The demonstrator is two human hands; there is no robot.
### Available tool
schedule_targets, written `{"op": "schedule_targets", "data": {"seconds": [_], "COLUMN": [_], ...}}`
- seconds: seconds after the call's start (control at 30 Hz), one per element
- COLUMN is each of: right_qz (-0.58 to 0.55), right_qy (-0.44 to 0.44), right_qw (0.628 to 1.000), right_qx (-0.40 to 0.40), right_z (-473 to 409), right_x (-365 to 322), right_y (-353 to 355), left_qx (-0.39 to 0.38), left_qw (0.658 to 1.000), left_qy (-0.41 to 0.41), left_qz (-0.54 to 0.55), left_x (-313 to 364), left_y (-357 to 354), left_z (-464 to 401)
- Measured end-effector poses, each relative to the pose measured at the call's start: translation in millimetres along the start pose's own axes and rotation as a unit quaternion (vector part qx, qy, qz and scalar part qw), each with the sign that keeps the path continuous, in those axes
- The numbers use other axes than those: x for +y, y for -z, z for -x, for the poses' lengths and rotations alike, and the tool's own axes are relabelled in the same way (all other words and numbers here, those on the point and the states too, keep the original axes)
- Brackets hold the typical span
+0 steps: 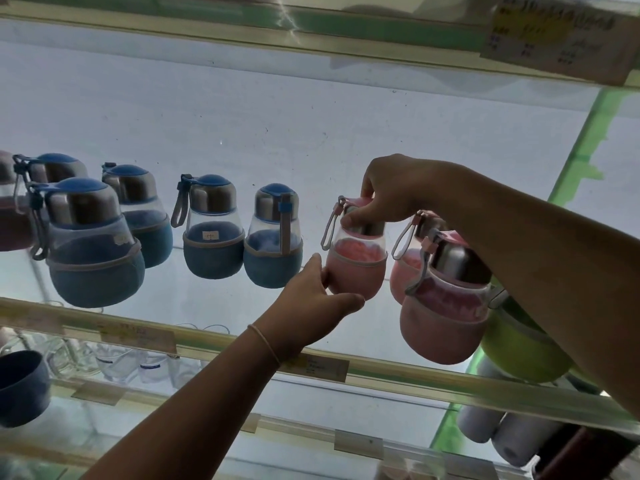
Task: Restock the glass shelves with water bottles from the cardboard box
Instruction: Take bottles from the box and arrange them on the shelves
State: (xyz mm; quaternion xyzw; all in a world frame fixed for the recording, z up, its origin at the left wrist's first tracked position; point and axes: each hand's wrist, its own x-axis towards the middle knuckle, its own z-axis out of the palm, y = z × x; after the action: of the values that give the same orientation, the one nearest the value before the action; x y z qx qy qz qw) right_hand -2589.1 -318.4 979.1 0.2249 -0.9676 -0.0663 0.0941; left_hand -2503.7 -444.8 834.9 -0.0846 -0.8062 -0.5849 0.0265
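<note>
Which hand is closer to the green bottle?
Right. The right hand grips a pink bottle up and left of the green bottle; the left hand is farther left.

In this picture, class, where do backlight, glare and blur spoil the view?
Head view: the bright back wall backlights everything, leaving the right hand and pink bottle dim; glare streaks the upper shelf edge; the price label is unreadably blurred.

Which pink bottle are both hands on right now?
The leftmost pink bottle, beside the blue ones: right hand grips its cap, left hand touches its sleeve. The other two stand untouched.
</note>
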Motion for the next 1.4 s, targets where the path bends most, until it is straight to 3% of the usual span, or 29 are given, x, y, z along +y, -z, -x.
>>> {"op": "schedule_targets", "data": {"seconds": [0.8, 1.17, 1.4], "right_qz": [-0.024, -0.019, -0.038], "right_qy": [-0.007, 0.016, 0.021], "right_qw": [1.000, 0.999, 0.999], "right_qx": [0.011, 0.033, -0.006], "right_z": [11, 10, 11], "right_x": [0, 4, 13], "right_y": [5, -1, 2], "left_qx": [0.017, 0.052, 0.101], "left_qw": [0.998, 0.997, 0.994], "left_qy": [0.026, 0.039, -0.005], "left_qz": [0.057, 0.033, -0.050], "left_x": [6, -1, -3], "left_y": [-3, -4, -6], "left_z": [4, -1, 0]}}
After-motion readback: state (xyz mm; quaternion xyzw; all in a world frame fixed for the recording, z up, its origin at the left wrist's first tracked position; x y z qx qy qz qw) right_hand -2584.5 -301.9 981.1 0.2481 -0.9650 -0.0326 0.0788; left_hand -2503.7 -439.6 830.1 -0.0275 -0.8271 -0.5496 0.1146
